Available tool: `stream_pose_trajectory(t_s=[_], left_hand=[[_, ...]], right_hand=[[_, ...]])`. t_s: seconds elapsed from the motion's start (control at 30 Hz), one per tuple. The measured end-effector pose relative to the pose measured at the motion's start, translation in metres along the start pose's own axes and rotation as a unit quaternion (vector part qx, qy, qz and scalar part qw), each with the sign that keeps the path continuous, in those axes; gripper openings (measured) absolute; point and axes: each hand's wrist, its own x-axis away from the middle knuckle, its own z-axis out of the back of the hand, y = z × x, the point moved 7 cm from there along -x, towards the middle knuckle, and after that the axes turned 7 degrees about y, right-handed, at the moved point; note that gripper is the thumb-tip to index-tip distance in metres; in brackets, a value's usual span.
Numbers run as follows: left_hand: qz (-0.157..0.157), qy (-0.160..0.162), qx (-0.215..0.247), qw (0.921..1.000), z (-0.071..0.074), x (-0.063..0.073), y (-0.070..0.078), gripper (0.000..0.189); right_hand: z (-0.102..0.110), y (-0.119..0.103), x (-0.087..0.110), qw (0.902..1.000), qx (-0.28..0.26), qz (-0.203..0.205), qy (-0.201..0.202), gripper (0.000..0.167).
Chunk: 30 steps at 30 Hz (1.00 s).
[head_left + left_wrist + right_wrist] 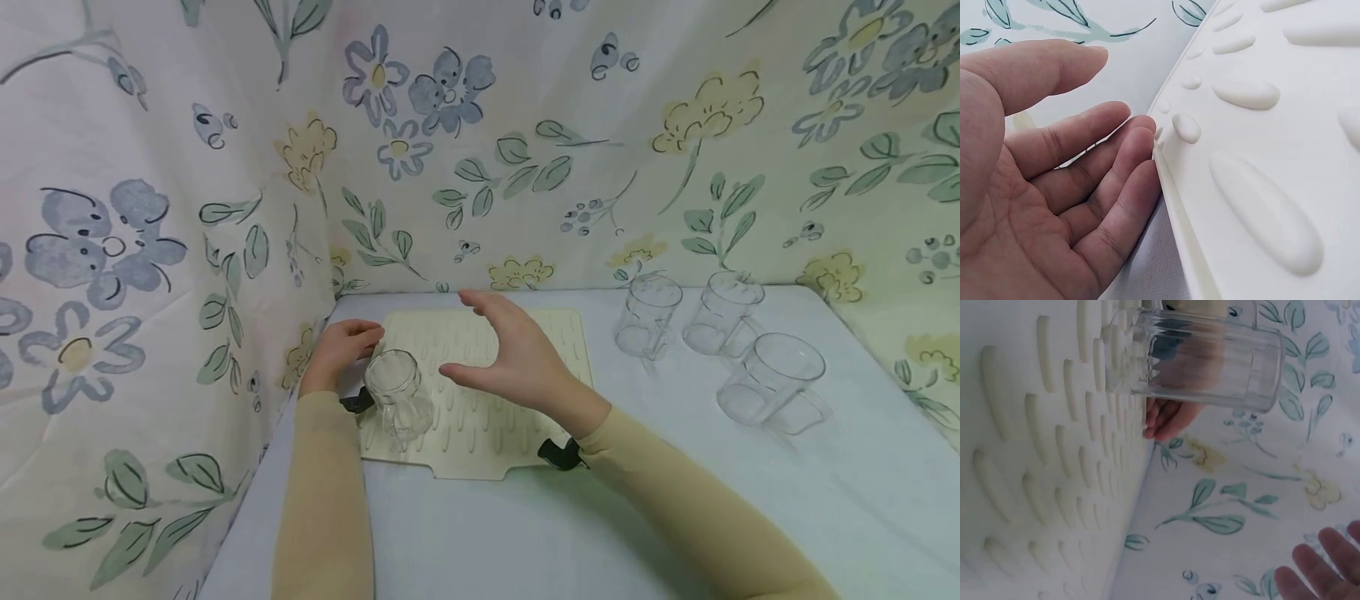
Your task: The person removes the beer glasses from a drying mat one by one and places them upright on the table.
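A cream draining board (471,462) with raised oval ridges lies on the table. On its left part stands a clear glass mug (401,404), its handle toward the front. My left hand (337,354) is just left of the mug, at the board's left edge. In the left wrist view, the fingertips of that left hand (1072,194) touch the board's rim, thumb held apart. Over the middle of the board hovers my right hand (521,350), thumb and fingers spread wide around nothing. Some of its fingers (1316,562) show in the right wrist view, apart from the mug.
Three more clear glass mugs stand right of the board: one at the back (648,317), one beside it (722,317), one nearer the front (772,383). A flowered curtain (525,208) hangs behind and along the left. White cloth (465,533) covers the table.
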Motion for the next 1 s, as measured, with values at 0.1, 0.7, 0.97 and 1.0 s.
stream_pose_trajectory(t_s=[0.1,0.7,0.97,1.0], left_hand=[[0.000,0.001,0.002,1.0000,0.000,-0.001,0.001,0.057],[0.012,0.009,0.004,0.9999,-0.003,-0.002,-0.004,0.055],[0.009,0.008,0.001,0.9999,-0.003,-0.002,-0.002,0.054],[0.009,0.007,0.002,0.9999,-0.003,-0.002,-0.002,0.054]], right_hand=[[-0.010,-0.004,-0.002,1.0000,-0.007,0.000,-0.006,0.099],[-0.082,-0.010,0.001,0.9951,-0.045,-0.016,-0.086,0.096],[-0.096,-0.004,0.002,0.9909,-0.067,-0.028,-0.113,0.095],[-0.098,-0.004,0.002,0.9902,-0.071,-0.030,-0.117,0.094]])
